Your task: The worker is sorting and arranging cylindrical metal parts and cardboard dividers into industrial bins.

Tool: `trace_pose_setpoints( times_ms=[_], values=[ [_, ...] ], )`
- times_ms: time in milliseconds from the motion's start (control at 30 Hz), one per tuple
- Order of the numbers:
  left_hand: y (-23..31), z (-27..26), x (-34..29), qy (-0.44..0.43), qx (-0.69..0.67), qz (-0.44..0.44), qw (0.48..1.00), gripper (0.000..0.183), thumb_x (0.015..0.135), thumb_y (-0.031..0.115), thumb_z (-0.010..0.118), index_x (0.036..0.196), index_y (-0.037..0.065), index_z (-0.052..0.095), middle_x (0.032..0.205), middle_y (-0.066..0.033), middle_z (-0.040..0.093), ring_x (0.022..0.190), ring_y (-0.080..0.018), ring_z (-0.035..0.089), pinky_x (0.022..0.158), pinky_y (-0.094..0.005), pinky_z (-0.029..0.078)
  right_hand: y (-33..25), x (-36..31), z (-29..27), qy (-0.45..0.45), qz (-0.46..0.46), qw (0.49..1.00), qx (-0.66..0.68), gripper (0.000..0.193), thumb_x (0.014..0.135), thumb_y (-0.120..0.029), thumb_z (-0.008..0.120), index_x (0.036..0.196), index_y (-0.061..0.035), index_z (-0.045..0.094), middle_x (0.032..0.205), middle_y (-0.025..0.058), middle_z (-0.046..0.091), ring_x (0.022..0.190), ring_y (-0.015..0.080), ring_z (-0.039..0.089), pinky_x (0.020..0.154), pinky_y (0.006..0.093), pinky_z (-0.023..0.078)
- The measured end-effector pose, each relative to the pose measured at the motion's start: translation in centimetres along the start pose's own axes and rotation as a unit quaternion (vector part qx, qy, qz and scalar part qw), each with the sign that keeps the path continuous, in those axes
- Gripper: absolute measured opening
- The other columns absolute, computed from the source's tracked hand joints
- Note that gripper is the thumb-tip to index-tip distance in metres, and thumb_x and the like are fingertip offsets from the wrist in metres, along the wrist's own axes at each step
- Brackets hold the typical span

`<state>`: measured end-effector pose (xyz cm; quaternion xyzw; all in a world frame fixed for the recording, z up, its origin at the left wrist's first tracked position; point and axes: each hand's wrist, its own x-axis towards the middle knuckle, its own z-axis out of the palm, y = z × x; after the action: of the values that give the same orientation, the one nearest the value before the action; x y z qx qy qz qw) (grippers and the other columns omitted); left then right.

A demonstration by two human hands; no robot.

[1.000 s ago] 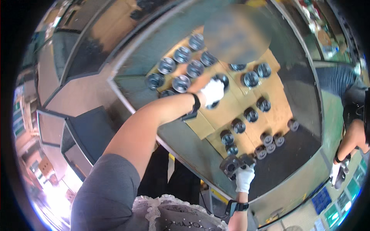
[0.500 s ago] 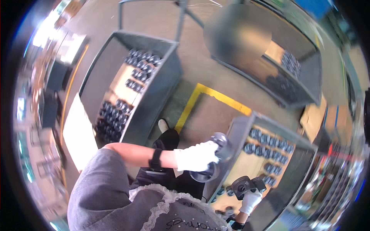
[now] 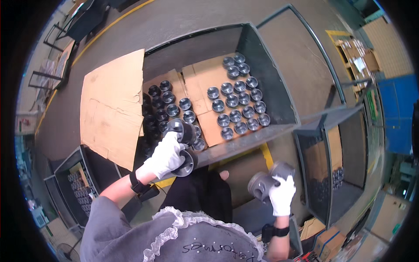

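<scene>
My left hand [image 3: 165,156], in a white glove, is closed on two dark metal pistons at the near edge of the large grey cart [image 3: 222,153]. The upper piston [image 3: 180,130] overlaps the cart's contents, and the lower piston [image 3: 187,164] hangs by its near wall. Further right, my gloved right hand [image 3: 283,194] grips two grey pistons: one piston [image 3: 260,187] on its left side, another piston [image 3: 283,170] above the fingers. Inside the cart, several rows of upright pistons [image 3: 235,115] stand on cardboard [image 3: 196,85]; darker pistons [image 3: 160,114] crowd its left part.
A bent cardboard sheet [image 3: 111,109] leans over the cart's left end. A second grey cart [image 3: 312,174] stands at the right, and another cart with parts [image 3: 70,174] is at the left. Yellow floor tape [image 3: 266,157] runs by my feet. Cardboard boxes [image 3: 329,240] lie at lower right.
My view and body have turned left, from the cart at the right to face the large cart. Both hands still hold pistons; the right hand has lifted its pair away from the right-hand cart.
</scene>
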<state>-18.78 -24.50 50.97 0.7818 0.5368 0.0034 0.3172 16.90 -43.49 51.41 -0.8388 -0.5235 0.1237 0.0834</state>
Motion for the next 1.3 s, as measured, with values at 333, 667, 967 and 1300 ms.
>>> trace_pose_setpoints(
  times_ms=[333, 667, 967, 1300],
  values=[
    [-7.9, 2.8, 4.2, 0.073, -0.098, -0.204, 0.971, 0.027, 0.070, 0.013, 0.064, 0.095, 0.009, 0.074, 0.124, -0.0238, 0.048, 0.115, -0.0392, 0.051, 0.098, -0.0419, 0.044, -14.0, 30.3, 8.6, -0.109, -0.321, 0.932, -0.129, 0.017, 0.070, -0.018, 0.062, 0.078, -0.0066, 0.072, 0.090, 0.0180, 0.062, 0.082, 0.0330, 0.060, 0.069, 0.0435, 0.051],
    [-9.3, 11.4, 8.9, 0.128, -0.100, -0.358, 0.920, 0.024, 0.067, 0.004, 0.066, 0.089, 0.007, 0.075, 0.114, -0.0212, 0.055, 0.102, -0.0361, 0.059, 0.088, -0.0399, 0.050, -22.2, 54.0, 33.8, -0.100, -0.515, 0.833, -0.175, 0.017, 0.076, -0.004, 0.053, 0.085, 0.0011, 0.067, 0.094, 0.0206, 0.062, 0.086, 0.0342, 0.060, 0.075, 0.0437, 0.049],
    [-6.0, 13.3, 13.1, 0.120, -0.117, -0.417, 0.893, 0.032, 0.060, -0.003, 0.063, 0.089, 0.002, 0.073, 0.110, -0.0157, 0.056, 0.099, -0.0309, 0.061, 0.085, -0.0347, 0.049, -21.1, 64.5, 53.4, -0.069, -0.463, 0.870, -0.155, 0.020, 0.089, -0.005, 0.046, 0.101, -0.0006, 0.061, 0.094, 0.0219, 0.064, 0.089, 0.0360, 0.065, 0.077, 0.0433, 0.054],
    [-10.4, 14.5, 27.2, 0.071, -0.046, -0.225, 0.971, 0.019, 0.070, 0.003, 0.063, 0.085, 0.007, 0.073, 0.110, -0.0229, 0.059, 0.102, -0.0389, 0.058, 0.088, -0.0439, 0.049, -15.5, 60.5, 45.1, -0.036, -0.452, 0.890, 0.050, 0.029, 0.090, -0.015, 0.054, 0.114, -0.0015, 0.062, 0.127, 0.0196, 0.054, 0.119, 0.0352, 0.050, 0.100, 0.0434, 0.041]
  ],
)
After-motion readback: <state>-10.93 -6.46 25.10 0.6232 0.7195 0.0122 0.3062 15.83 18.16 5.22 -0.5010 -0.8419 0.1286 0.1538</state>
